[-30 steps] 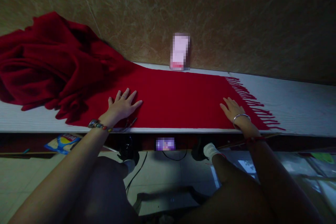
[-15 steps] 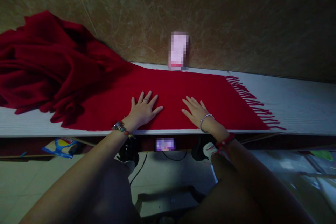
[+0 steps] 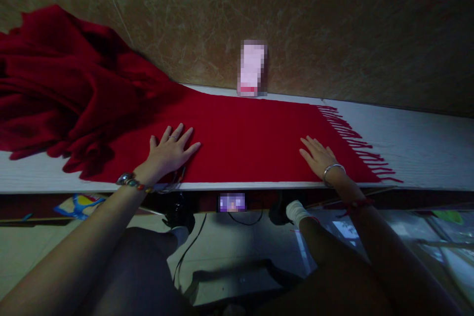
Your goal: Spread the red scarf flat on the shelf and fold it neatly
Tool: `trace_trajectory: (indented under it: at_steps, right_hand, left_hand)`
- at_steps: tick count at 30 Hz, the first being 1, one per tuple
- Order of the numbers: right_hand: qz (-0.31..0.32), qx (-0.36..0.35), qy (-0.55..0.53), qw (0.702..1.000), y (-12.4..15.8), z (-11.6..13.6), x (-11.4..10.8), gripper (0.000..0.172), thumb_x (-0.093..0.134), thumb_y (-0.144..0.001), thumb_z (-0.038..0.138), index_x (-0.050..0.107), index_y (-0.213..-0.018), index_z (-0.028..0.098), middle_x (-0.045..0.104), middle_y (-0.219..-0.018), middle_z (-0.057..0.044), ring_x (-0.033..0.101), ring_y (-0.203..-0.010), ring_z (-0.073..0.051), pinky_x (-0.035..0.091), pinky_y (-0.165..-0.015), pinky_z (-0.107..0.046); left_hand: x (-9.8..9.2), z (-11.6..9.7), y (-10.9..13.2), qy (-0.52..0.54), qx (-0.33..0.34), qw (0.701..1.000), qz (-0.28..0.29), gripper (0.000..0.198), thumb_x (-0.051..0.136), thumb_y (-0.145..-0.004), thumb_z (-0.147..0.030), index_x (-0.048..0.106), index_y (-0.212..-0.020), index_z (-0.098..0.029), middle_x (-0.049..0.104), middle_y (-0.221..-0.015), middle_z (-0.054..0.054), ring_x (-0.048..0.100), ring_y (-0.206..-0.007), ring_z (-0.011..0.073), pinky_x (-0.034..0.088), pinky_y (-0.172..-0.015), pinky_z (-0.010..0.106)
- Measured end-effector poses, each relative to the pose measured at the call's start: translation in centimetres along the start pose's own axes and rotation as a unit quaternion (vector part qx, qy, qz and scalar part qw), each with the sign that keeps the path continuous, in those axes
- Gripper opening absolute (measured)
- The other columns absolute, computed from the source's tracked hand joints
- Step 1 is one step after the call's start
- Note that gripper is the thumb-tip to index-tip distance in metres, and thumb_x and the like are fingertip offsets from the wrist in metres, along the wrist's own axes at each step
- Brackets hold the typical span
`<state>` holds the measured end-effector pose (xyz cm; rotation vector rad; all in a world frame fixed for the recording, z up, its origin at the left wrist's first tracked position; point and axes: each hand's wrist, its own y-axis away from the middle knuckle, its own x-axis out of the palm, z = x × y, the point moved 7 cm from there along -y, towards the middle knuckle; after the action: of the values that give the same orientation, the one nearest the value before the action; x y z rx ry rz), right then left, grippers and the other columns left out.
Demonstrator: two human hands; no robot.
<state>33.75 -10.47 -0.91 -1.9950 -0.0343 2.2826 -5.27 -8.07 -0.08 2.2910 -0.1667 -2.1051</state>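
Observation:
A red fringed scarf [image 3: 244, 138] lies along a white board, smooth in the middle and heaped in loose folds at the left. Its tassels [image 3: 355, 140] fan out over the board on the right. My left hand [image 3: 168, 153] rests flat on the cloth beside the folds, fingers spread. Closer to the fringe, my right hand [image 3: 320, 155] lies palm down on the scarf, its fingers stretched out. Neither hand grips anything. Bracelets circle both wrists, and a ring sits on a left finger.
The narrow white board [image 3: 418, 143] runs against a brown marbled wall [image 3: 333, 24]. A pale blurred box-like item [image 3: 252, 69] stands at its back edge. Below the front edge are a blurred lit screen [image 3: 232, 202], a blue-and-yellow packet [image 3: 79, 206] and a dark cable [image 3: 192, 244].
My hands have slid apart over the scarf, the left one toward the folds and the right one toward the fringe. The heaped cloth has shifted slightly up and left in view.

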Motion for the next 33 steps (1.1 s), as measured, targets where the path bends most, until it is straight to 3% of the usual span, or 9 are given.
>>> trace_trajectory:
  at_steps: [4, 8, 11, 14, 18, 22, 27, 33]
  right_hand:
    - [-0.011, 0.053, 0.003, 0.999, -0.2, -2.6, -0.3, 0.052, 0.028, -0.088, 0.04, 0.046, -0.133, 0.022, 0.04, -0.144, -0.009, 0.034, -0.133, -0.026, 0.026, -0.106, -0.054]
    - [-0.03, 0.074, 0.0, 0.997, -0.3, -2.6, -0.8, 0.051, 0.028, -0.088, 0.039, 0.05, -0.13, 0.02, 0.044, -0.141, -0.011, 0.037, -0.131, -0.028, 0.029, -0.104, -0.056]
    - [-0.085, 0.034, -0.016, 0.996, -0.3, 0.1, -2.2, 0.05, 0.027, -0.09, 0.04, 0.051, -0.129, 0.02, 0.047, -0.139, -0.012, 0.037, -0.13, -0.029, 0.029, -0.102, -0.058]
    - [-0.108, -0.048, -0.043, 0.992, -0.1, 4.9, -3.0, 0.05, 0.025, -0.091, 0.04, 0.05, -0.13, 0.02, 0.048, -0.138, -0.011, 0.036, -0.131, -0.026, 0.028, -0.104, -0.055]
    - [-0.025, -0.121, -0.053, 0.991, 0.6, 10.9, -1.4, 0.049, 0.029, -0.091, 0.041, 0.048, -0.132, 0.023, 0.042, -0.143, -0.009, 0.033, -0.133, -0.026, 0.026, -0.106, -0.054]
    - [0.057, -0.139, -0.026, 0.988, 1.3, 13.6, 0.6, 0.052, 0.036, -0.09, 0.041, 0.042, -0.137, 0.021, 0.033, -0.148, -0.008, 0.026, -0.137, -0.026, 0.022, -0.108, -0.054]
    - [0.061, -0.154, -0.019, 0.986, 1.8, 13.0, 0.8, 0.05, 0.035, -0.091, 0.041, 0.042, -0.137, 0.023, 0.033, -0.148, -0.006, 0.024, -0.137, -0.023, 0.02, -0.11, -0.052]
    - [0.04, -0.115, -0.009, 0.993, 1.8, 9.0, 0.4, 0.05, 0.034, -0.09, 0.038, 0.043, -0.136, 0.021, 0.036, -0.146, -0.007, 0.028, -0.136, -0.024, 0.021, -0.109, -0.053]
  left_hand:
    - [0.0, 1.0, 0.0, 0.009, -0.028, 1.0, -0.006, 0.067, 0.02, -0.087, -0.058, 0.027, -0.144, -0.024, 0.019, -0.153, 0.01, 0.016, -0.137, 0.0387, 0.019, -0.102, 0.066]
    - [-0.4, -0.1, 0.2, 0.028, -0.046, 0.998, -0.022, 0.067, 0.021, -0.088, -0.058, 0.027, -0.144, -0.023, 0.018, -0.152, 0.012, 0.015, -0.137, 0.0402, 0.019, -0.102, 0.066]
    - [-1.0, -2.5, 0.4, 0.042, -0.021, 0.998, -0.045, 0.065, 0.02, -0.089, -0.057, 0.027, -0.144, -0.023, 0.017, -0.153, 0.012, 0.013, -0.138, 0.0387, 0.019, -0.104, 0.064]
    - [-1.3, -5.4, 0.6, 0.047, 0.019, 0.997, -0.051, 0.063, 0.021, -0.09, -0.056, 0.025, -0.144, -0.023, 0.016, -0.153, 0.011, 0.011, -0.139, 0.0375, 0.018, -0.105, 0.063]
    - [-0.8, -8.0, 0.9, 0.041, 0.068, 0.996, -0.034, 0.062, 0.023, -0.091, -0.055, 0.027, -0.144, -0.023, 0.018, -0.153, 0.011, 0.013, -0.138, 0.0375, 0.019, -0.105, 0.062]
    - [-0.1, -8.7, 1.0, 0.021, 0.085, 0.996, -0.011, 0.062, 0.024, -0.091, -0.055, 0.029, -0.143, -0.021, 0.02, -0.152, 0.012, 0.014, -0.138, 0.037, 0.018, -0.105, 0.062]
    - [-0.1, -8.3, 1.1, 0.002, 0.092, 0.996, -0.002, 0.06, 0.024, -0.092, -0.053, 0.028, -0.143, -0.021, 0.019, -0.152, 0.01, 0.014, -0.139, 0.034, 0.018, -0.107, 0.059]
    - [-0.1, -7.1, 0.9, -0.002, 0.087, 0.996, 0.014, 0.059, 0.022, -0.092, -0.052, 0.026, -0.144, -0.024, 0.018, -0.153, 0.006, 0.014, -0.139, 0.0303, 0.017, -0.108, 0.058]
